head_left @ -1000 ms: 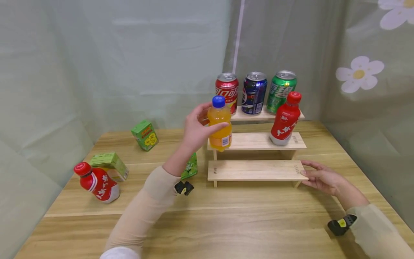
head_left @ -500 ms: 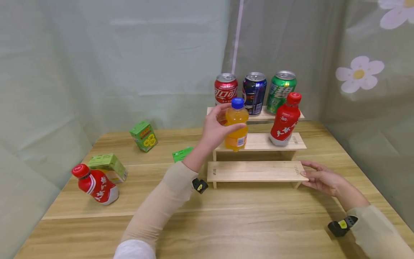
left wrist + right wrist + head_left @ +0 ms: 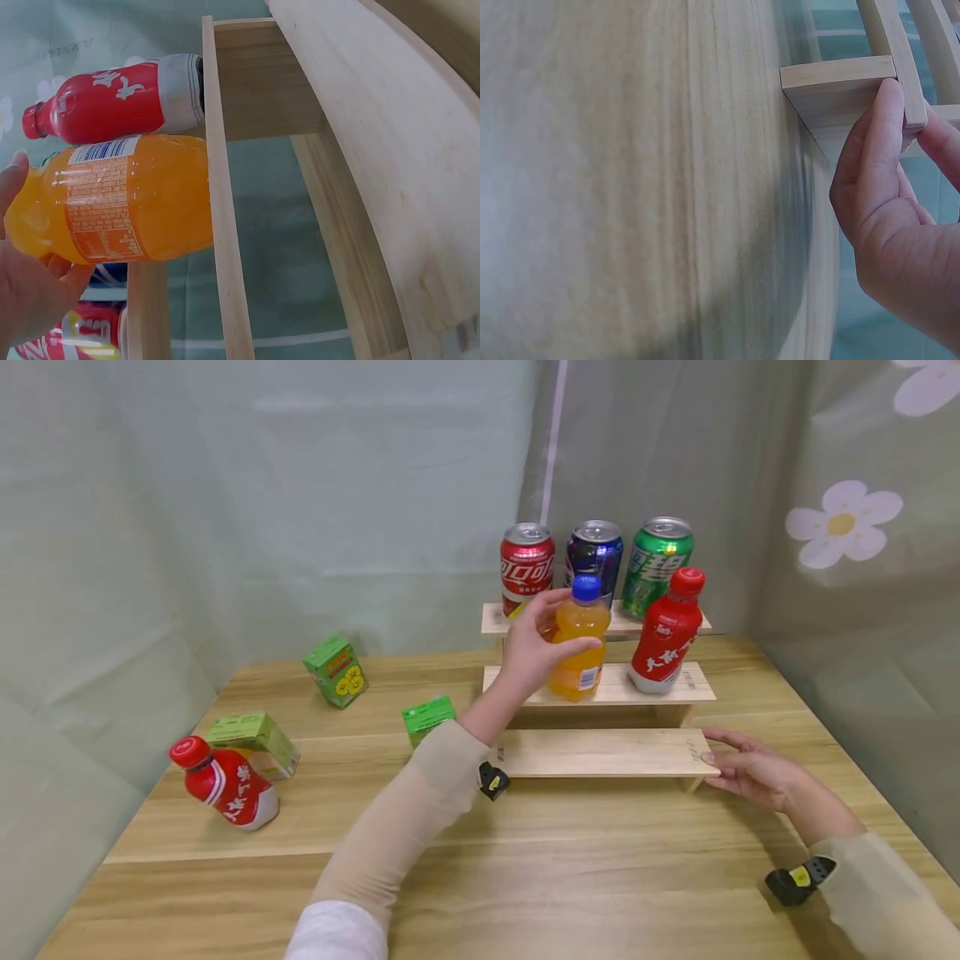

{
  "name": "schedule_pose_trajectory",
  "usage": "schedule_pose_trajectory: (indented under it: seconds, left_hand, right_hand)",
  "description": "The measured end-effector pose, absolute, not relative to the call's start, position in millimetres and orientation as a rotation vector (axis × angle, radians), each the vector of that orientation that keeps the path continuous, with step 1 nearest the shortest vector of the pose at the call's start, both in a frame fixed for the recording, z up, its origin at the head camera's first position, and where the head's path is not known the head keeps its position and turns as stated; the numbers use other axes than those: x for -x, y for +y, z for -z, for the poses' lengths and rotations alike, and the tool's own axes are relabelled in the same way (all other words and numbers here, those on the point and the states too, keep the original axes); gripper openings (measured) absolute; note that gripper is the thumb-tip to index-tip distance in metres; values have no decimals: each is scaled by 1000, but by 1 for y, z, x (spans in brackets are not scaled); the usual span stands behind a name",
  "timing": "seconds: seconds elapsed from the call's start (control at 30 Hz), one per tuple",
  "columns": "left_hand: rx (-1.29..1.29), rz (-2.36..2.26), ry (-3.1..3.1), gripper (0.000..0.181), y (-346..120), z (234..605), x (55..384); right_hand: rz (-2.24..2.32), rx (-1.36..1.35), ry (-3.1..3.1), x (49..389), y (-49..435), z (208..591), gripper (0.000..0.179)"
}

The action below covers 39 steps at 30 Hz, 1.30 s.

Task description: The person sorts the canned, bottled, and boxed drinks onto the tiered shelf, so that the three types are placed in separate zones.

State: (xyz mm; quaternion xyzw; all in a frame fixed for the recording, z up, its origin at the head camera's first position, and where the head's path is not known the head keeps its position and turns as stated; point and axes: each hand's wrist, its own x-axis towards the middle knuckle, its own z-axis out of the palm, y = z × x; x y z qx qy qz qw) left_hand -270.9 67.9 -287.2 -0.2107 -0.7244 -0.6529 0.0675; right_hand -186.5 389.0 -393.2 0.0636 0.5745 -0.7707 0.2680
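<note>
- Behind everything hangs a pale grey-green cloth [image 3: 375,527] with white flowers printed at its right side.
- The light-brown tabletop of striped wood [image 3: 585,877] carries all the things.
- Toward its back right corner stands a stepped shelf of pale wood with three tiers [image 3: 600,752].
- The left hand [image 3: 536,643] is grasping the orange drink bottle, with fingers and thumb around its upper part.
- The right hand [image 3: 753,772] pinches the right end of the shelf's lowest tier.
- The clear plastic bottle of orange drink with blue cap [image 3: 577,643] is upright at the front edge of the middle tier; whether its weight rests there, I cannot tell.
- One red bottle with white base [image 3: 666,635] stands near the right end of this tier; another similar red bottle [image 3: 232,789] is near the tabletop's left edge.
- Along the top tier stand a red can [image 3: 527,564], a dark-blue can [image 3: 596,552] and a green can [image 3: 656,568].
- A light-green carton [image 3: 258,743] lies just behind the left red bottle; a green carton with yellow flowers [image 3: 336,671] is near the tabletop's back edge; a bright-green carton [image 3: 427,714] is partly hidden by the left sleeve [image 3: 408,814].
</note>
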Motion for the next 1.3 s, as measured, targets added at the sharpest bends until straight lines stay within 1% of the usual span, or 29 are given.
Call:
schedule_pose_trajectory:
  seconds: [0.57,1.13,1.3]
  left_hand:
    - [721,1999,-2115,56,90,291,278]
    - [777,2006,-2146,60,88,292,281]
    - [802,1898,-2242,63,83,291,285]
  right_hand:
    - [2089,-171,1523,185,390,392,35]
    - [2093,-158,1504,185,390,392,36]
    - [2093,-135,1495,184,390,393,36]
